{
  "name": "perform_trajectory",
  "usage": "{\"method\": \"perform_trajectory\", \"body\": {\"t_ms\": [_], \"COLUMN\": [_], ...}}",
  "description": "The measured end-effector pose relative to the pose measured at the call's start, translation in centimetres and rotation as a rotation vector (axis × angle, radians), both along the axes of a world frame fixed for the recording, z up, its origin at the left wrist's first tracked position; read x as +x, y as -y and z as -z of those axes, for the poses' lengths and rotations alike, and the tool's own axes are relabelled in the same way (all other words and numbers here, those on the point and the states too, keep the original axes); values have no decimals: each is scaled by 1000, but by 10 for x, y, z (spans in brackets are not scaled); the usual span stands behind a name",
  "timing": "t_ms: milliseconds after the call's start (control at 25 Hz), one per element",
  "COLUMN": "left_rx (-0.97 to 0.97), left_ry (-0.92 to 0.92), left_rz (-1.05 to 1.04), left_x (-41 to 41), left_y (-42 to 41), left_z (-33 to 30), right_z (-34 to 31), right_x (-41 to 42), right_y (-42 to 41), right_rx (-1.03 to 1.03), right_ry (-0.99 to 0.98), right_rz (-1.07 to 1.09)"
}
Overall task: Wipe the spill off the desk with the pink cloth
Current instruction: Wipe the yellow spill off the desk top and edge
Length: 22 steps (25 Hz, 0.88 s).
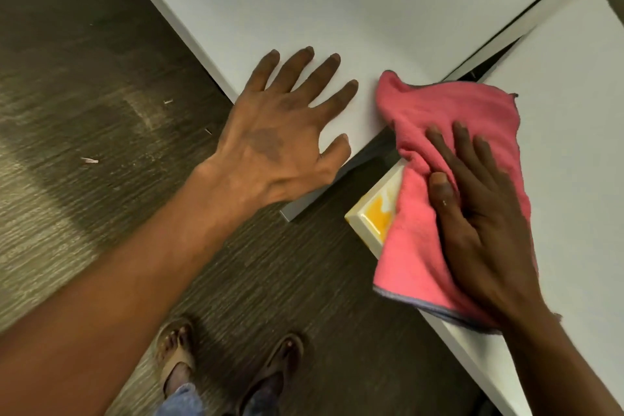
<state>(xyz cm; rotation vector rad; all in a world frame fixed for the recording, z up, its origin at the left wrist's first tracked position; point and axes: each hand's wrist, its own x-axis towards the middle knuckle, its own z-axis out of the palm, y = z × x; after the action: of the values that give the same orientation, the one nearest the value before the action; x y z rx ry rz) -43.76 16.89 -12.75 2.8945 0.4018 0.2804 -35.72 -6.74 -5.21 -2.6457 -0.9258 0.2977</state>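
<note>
On white desk (574, 94), right hand (479, 213) pressing pink cloth (415, 246) over yellow spill (380, 213)

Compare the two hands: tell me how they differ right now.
The left hand lies bare on one desk with fingers spread; the right hand presses the pink cloth on the other desk, beside the yellow spill. Both lie flat, palms down.

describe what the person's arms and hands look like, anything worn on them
Both forearms are bare as far as the picture shows: no sleeves, watch, bracelets or rings visible. The left hand has a dark grey smudge on its back and fainter smudging towards the knuckles. The right hand shows no such mark. Fingernails on both are short and unpainted.
</note>
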Motion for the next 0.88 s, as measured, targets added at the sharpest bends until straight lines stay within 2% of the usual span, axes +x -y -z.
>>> {"method": "perform_trajectory", "body": {"t_ms": [120,320,520,720,880], "left_rx": [-11,-17,-11,12,19], "left_ry": [9,21,11,3,8], "left_rz": [10,7,-9,-34,-37], "left_x": [-1,-1,-3,-2,-2], "left_y": [0,1,0,2,4], "left_z": [0,1,0,0,1], "right_z": [-2,-3,-1,1,7], "right_x": [-9,-3,-30,-31,-29], "right_y": [20,-9,3,3,-20], "right_rx": [14,5,-41,-38,-66], "right_ry": [-23,-12,-19,-11,16], "right_rz": [-36,142,-29,227,193]}}
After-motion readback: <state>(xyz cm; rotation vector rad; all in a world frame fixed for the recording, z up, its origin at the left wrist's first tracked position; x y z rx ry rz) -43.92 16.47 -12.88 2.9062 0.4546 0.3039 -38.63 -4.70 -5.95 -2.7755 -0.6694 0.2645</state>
